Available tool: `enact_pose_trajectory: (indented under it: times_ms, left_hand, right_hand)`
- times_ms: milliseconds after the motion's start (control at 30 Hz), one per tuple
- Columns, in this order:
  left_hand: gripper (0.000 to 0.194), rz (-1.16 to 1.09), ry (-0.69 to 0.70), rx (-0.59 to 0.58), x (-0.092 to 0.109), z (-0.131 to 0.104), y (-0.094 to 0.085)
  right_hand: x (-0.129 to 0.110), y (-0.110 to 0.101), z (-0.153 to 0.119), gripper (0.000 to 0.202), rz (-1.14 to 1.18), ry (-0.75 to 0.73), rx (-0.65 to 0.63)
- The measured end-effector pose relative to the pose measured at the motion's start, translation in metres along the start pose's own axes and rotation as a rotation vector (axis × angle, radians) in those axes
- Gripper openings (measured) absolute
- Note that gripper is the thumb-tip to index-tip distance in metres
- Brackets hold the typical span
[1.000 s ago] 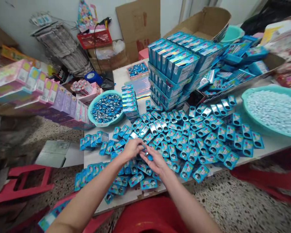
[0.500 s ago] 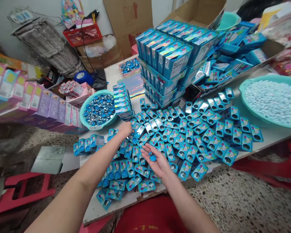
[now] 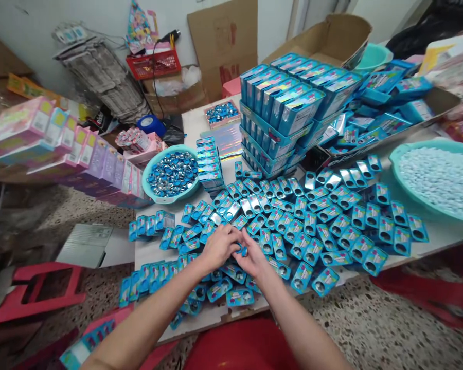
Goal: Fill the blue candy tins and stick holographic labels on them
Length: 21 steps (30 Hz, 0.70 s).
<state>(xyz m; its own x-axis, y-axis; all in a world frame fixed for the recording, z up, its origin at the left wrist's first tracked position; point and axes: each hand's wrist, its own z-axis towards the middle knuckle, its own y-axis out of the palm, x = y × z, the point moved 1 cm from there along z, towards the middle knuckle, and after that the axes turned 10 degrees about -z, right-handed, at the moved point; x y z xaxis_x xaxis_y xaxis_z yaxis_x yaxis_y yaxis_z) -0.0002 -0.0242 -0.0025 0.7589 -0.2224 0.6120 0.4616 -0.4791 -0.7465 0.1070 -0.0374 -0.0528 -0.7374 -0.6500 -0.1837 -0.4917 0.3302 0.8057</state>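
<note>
My right hand (image 3: 252,257) is turned palm up and cupped, with a few small blue round caps (image 3: 244,251) in it. From the left, my left hand (image 3: 219,247) reaches over that palm, its bent fingers pinching at a cap; the fingertips are partly hidden. Both hands are over many small blue candy boxes (image 3: 292,229) lying on the table, most with a round hole showing in the face. In some boxes on the left (image 3: 154,275) the round spot looks filled with blue.
A turquoise basin (image 3: 150,194) of blue and silver caps stands at left, beside a small box stack (image 3: 208,160). Tall stacked trays (image 3: 281,118) rise behind. At right are a carton of blue packs (image 3: 386,121) and a basin (image 3: 399,180) of pale pieces.
My left hand has come back from the boxes near the small stack to my right palm. My right hand's fingers have curled in more. The view has shifted slightly.
</note>
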Motion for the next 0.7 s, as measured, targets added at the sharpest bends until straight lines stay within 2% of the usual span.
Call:
enact_pose_trajectory:
  times_ms: [67, 133, 200, 267, 333, 433, 600, 700]
  left_hand:
    - [0.018, -0.097, -0.059, 0.027, -0.011, 0.002, -0.004]
    - [0.017, -0.152, -0.2, 0.114, -0.031, 0.015, -0.017]
    - [0.017, -0.103, -0.388, 0.229, -0.052, 0.037, -0.035]
    - [0.02, 0.007, -0.544, 0.262, -0.069, 0.061, -0.051]
    - [0.022, 0.088, -0.645, 0.205, -0.079, 0.084, -0.061]
    - [0.02, 0.132, -0.723, 0.1, -0.083, 0.109, -0.065]
    - [0.019, 0.123, -0.796, -0.028, -0.089, 0.124, -0.061]
    - [0.018, 0.108, -0.825, -0.056, -0.094, 0.132, -0.06]
  right_hand:
    - [0.006, 0.004, 0.003, 0.021, 0.015, 0.03, 0.07]
    - [0.008, 0.007, 0.004, 0.027, 0.003, 0.063, 0.146]
    - [0.007, 0.008, 0.003, 0.028, -0.025, 0.071, 0.199]
    - [0.004, 0.007, 0.0, 0.022, -0.045, 0.036, 0.221]
    - [0.0, 0.003, -0.004, 0.015, -0.056, -0.001, 0.204]
    - [-0.004, -0.004, -0.011, 0.011, -0.072, -0.035, 0.175]
    - [-0.008, -0.013, -0.02, 0.013, -0.062, -0.054, 0.196]
    - [-0.009, -0.013, -0.023, 0.012, -0.07, -0.067, 0.21]
